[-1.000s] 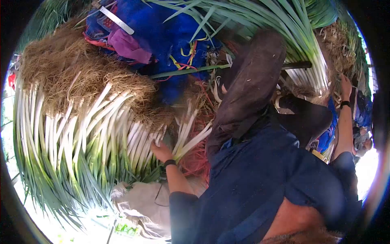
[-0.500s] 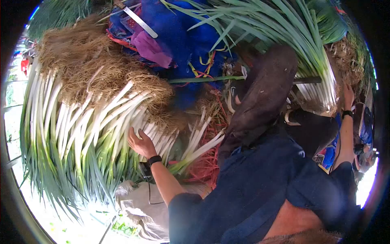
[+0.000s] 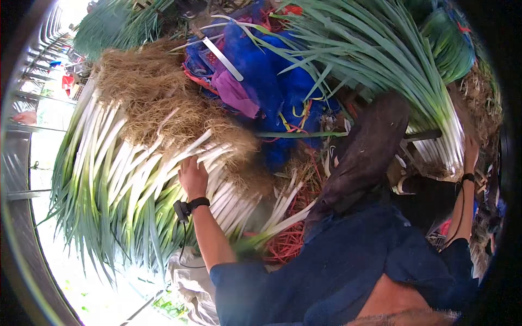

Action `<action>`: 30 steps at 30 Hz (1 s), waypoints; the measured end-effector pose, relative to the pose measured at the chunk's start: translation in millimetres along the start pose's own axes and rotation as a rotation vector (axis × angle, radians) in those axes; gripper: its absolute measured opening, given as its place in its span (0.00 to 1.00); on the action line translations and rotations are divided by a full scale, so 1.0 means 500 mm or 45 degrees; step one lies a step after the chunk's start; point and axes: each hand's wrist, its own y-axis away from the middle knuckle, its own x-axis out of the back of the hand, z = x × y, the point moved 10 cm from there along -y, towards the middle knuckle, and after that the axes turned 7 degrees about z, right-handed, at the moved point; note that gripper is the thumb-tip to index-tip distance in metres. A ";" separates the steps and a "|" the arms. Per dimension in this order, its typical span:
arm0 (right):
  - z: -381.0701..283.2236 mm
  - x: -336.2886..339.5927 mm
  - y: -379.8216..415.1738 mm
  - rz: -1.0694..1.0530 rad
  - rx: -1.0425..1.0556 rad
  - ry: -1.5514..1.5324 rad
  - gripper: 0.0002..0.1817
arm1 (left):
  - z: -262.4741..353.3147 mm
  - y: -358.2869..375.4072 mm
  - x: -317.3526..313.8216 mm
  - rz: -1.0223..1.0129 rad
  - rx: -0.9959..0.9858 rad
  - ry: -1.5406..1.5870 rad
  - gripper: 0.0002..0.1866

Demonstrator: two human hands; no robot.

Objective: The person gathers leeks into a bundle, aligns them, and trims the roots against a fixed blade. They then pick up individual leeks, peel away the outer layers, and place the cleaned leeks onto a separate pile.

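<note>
A thick heap of long green onions (image 3: 122, 157) lies on the left, white stalks below a mass of brown roots (image 3: 157, 98). Over the heap's upper stalks is my left hand (image 3: 194, 178), fingers bent and closed around a white green onion stalk just under the roots. At the far right, my right hand (image 3: 471, 155) is beside the white root end of a second green onion bundle (image 3: 440, 117). Its fingers are small and shaded there, so I cannot tell how they are held. Both wrists wear black bands.
A knife with a long pale blade (image 3: 223, 58) lies by a blue net cloth (image 3: 285, 73) and a purple cloth (image 3: 235, 95). Red straps (image 3: 285, 239) lie tangled near my dark-clothed leg (image 3: 364, 149). More green onions (image 3: 117, 27) stand at the back left.
My left hand has moved up the stalks towards the roots, and its spread fingers have closed in on a stalk. My right hand stays by the right bundle. The view has shifted.
</note>
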 end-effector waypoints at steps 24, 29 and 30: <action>0.080 0.054 0.011 0.245 0.025 -0.127 0.22 | -0.323 -0.344 0.278 0.493 0.218 -0.485 0.17; 0.046 0.063 0.025 -0.017 -0.246 -0.213 0.21 | -0.298 -0.401 0.251 0.236 0.048 -0.627 0.15; 0.064 0.038 0.024 -0.018 -0.265 -0.224 0.21 | -0.317 -0.417 0.225 0.048 0.132 -0.702 0.13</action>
